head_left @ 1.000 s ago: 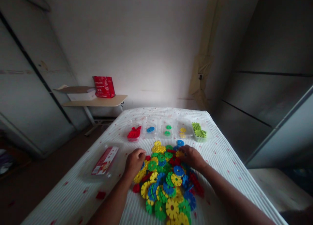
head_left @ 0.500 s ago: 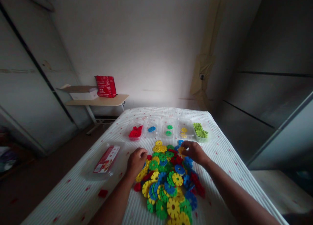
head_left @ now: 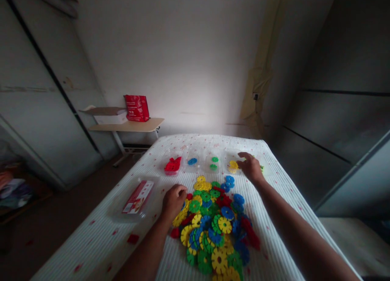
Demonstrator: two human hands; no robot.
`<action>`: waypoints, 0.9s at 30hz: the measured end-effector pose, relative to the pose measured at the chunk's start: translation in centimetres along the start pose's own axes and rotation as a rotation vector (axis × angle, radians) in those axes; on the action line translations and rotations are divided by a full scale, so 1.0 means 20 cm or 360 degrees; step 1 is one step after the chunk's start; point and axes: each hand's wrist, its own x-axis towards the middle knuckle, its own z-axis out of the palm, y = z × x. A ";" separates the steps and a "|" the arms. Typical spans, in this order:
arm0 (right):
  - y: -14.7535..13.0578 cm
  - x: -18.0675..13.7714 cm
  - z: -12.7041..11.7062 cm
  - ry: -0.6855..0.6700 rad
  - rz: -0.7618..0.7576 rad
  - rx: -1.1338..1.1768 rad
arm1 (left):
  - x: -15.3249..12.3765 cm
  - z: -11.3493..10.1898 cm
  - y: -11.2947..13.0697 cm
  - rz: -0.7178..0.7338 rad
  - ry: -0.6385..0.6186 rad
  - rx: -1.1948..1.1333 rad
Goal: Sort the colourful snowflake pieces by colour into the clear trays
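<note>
A heap of flat toothed plastic discs, yellow, green, blue and red, lies on a white striped bed cover. My left hand rests curled at the heap's left edge, fingers bent over red and yellow discs. My right hand reaches to the far row of clear trays, fingers pinched on a yellow disc over the tray with yellow discs. Other trays hold red pieces, a blue disc and green discs. A tray of light green pieces is mostly hidden behind my right hand.
A clear lidded box with a red and white card lies left of the heap. A single red piece lies on the cover nearby. Beyond the bed stands a small wooden table with a red bag and a cardboard box.
My right hand has left the heap's far edge and moved forward and right to the yellow tray, carrying a yellow disc. My left hand has stayed at the heap's left edge.
</note>
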 end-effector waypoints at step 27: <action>0.28 -0.43 0.09 -0.0325 -0.0267 -0.0339 | 0.00 0.00 -0.02 0.0028 0.0023 -0.0088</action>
